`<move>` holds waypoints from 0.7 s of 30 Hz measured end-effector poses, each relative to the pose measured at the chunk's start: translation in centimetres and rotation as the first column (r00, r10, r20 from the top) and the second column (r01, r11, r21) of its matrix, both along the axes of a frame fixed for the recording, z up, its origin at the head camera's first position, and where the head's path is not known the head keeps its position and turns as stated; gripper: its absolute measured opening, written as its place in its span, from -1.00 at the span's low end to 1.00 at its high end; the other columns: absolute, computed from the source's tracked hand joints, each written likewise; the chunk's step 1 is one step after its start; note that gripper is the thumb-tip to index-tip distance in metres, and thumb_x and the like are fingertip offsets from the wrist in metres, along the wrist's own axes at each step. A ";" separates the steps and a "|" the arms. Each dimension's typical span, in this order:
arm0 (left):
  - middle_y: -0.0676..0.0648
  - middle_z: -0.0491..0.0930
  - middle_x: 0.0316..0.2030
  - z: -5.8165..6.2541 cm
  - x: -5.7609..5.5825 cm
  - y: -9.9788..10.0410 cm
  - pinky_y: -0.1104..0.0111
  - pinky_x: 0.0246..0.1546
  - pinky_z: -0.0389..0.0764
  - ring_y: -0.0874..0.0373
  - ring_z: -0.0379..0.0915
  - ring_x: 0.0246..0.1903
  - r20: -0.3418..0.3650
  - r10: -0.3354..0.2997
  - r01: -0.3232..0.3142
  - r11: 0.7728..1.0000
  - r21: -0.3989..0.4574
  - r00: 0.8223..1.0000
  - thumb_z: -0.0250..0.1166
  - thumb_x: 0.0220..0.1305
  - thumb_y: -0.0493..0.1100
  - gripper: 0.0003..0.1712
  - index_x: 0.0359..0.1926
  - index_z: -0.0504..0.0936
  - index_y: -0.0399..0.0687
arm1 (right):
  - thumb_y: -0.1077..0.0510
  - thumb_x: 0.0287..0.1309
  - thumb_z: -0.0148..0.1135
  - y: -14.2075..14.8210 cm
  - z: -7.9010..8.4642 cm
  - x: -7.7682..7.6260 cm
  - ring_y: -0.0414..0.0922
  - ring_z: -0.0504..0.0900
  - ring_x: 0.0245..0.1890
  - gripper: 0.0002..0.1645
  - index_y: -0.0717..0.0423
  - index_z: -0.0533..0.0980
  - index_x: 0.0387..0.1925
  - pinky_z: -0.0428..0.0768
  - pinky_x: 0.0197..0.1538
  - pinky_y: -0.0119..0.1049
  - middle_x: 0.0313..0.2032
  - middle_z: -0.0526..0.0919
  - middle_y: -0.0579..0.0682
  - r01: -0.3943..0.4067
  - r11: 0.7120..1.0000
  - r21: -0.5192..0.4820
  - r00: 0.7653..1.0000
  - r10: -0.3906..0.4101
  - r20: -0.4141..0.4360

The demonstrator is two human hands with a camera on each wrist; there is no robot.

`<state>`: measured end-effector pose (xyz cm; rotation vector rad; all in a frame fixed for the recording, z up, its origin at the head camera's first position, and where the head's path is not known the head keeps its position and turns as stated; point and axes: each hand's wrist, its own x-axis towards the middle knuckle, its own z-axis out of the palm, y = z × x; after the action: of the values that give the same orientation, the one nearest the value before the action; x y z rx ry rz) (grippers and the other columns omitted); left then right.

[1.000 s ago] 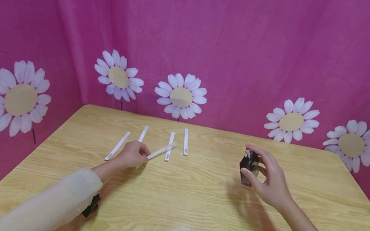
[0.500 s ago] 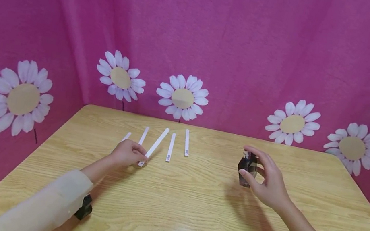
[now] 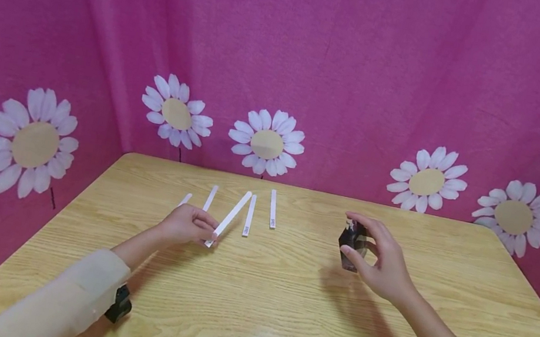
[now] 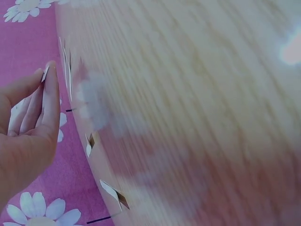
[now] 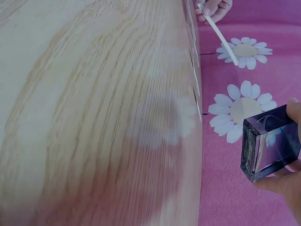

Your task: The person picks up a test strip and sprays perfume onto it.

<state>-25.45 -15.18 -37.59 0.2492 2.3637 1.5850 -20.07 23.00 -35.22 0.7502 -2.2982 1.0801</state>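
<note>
My left hand (image 3: 188, 225) pinches the lower end of a white paper test strip (image 3: 232, 215) between thumb and fingers, its free end pointing up and away. In the left wrist view only the edge of this strip (image 4: 45, 73) shows between the fingertips. Off to the right, my right hand (image 3: 382, 265) grips a dark glass perfume bottle (image 3: 346, 250), index finger over its top and thumb on its near side. The right wrist view shows the base and flat side of the bottle (image 5: 270, 143). A wide gap lies between strip and bottle.
Several more strips lie spread on the wooden table (image 3: 249, 290), one (image 3: 249, 216) just right of the held strip and another (image 3: 273, 209) farther right. The leftmost strip (image 3: 185, 199) is partly hidden by my left hand. A pink flowered curtain (image 3: 348, 86) stands behind the table.
My left hand has drawn back slightly, and the held strip has swung from lying low across another strip to pointing upward. My right hand with the perfume bottle has shifted a little left.
</note>
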 end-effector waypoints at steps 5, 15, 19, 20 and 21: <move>-0.32 0.72 -0.27 0.3 0.1 0.3 0.34 -0.29 0.73 0.33 0.64 -0.45 -0.011 -0.009 0.009 1.000 0.006 1.000 0.30 0.14 -0.41 -0.67 -0.07 0.57 -0.53 | 0.46 -0.10 0.40 -0.5 -0.2 -0.3 -0.45 0.39 0.04 -0.28 0.18 0.45 0.19 0.65 -0.06 -0.50 0.08 0.53 0.11 -0.002 1.000 0.018 1.000 0.003 -0.031; -0.22 0.74 -0.33 1.1 0.6 1.6 0.32 -0.24 0.73 0.21 0.69 -0.41 0.037 0.017 -0.019 0.999 0.042 0.999 0.31 0.15 -0.37 -0.66 -0.05 0.57 -0.50 | 0.42 -0.08 0.41 -1.1 -0.1 -1.0 -0.42 0.41 0.05 -0.27 0.13 0.45 0.20 0.72 -0.16 -0.09 0.12 0.55 0.09 -0.036 0.998 0.048 0.999 0.038 -0.037; -0.16 0.74 -0.39 1.3 0.7 2.0 0.28 -0.24 0.74 0.18 0.70 -0.41 0.030 -0.004 0.002 0.999 0.053 1.000 0.32 0.14 -0.39 -0.66 -0.06 0.57 -0.51 | 0.40 -0.07 0.40 -1.4 -0.1 -1.2 -0.38 0.42 0.05 -0.28 0.14 0.44 0.20 0.72 -0.18 -0.07 0.12 0.55 0.09 -0.056 0.997 0.055 0.998 0.058 -0.030; -0.16 0.74 -0.40 1.3 0.8 2.1 0.28 -0.24 0.74 0.18 0.70 -0.41 0.030 -0.010 0.008 0.999 0.051 1.000 0.32 0.14 -0.39 -0.66 -0.06 0.57 -0.51 | 0.40 -0.05 0.40 -1.4 -0.1 -1.2 -0.37 0.43 0.05 -0.29 0.13 0.44 0.21 0.72 -0.17 -0.07 0.12 0.55 0.09 -0.063 0.997 0.053 0.998 0.065 -0.025; -0.16 0.74 -0.40 1.3 0.8 2.2 0.28 -0.25 0.74 0.18 0.70 -0.42 0.027 -0.015 0.014 0.999 0.048 1.000 0.32 0.13 -0.39 -0.67 -0.07 0.57 -0.51 | 0.39 -0.04 0.39 -1.5 -0.1 -1.2 -0.36 0.43 0.06 -0.31 0.14 0.44 0.20 0.72 -0.17 -0.06 0.12 0.55 0.08 -0.068 0.996 0.052 0.997 0.069 -0.019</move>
<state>-24.66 -12.97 -36.31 0.2527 2.3010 1.6290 -21.30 21.50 -35.27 0.8620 -2.3059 1.0420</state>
